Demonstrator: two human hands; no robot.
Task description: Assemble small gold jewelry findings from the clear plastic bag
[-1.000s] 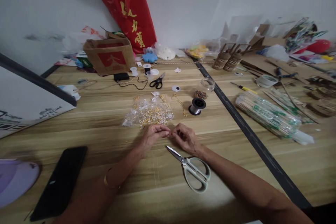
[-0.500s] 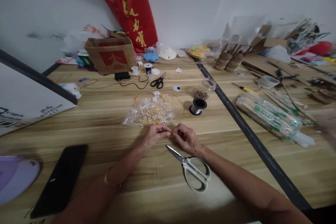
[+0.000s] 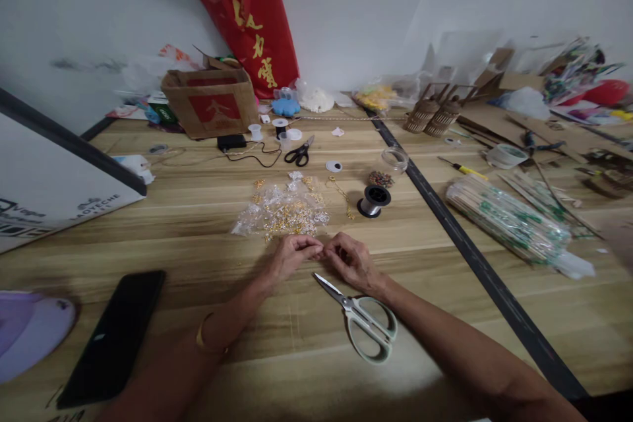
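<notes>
My left hand [image 3: 293, 257] and my right hand [image 3: 350, 262] meet fingertip to fingertip over the wooden table. Both are closed in a pinch; whatever sits between the fingers is too small to make out. Just beyond them lies a heap of gold and silver jewellery findings [image 3: 291, 212] in clear plastic bags. A thin gold chain [image 3: 341, 196] rests right of the heap, beside a black spool of fine wire [image 3: 374, 201]. Scissors with pale green handles [image 3: 368, 326] lie by my right wrist, blades pointing toward my hands.
A jar of beads [image 3: 388, 168] and black scissors [image 3: 299, 153] are farther back. At right lies a plastic-wrapped bundle of sticks [image 3: 509, 214]. A black phone [image 3: 113, 336] and a lilac cap [image 3: 32, 333] are at left, below a white box [image 3: 59, 178]. A paper bag [image 3: 212, 105] stands behind.
My hands stay pinched together in nearly the same place. The view shifts slightly, so the background things sit a little farther right.
</notes>
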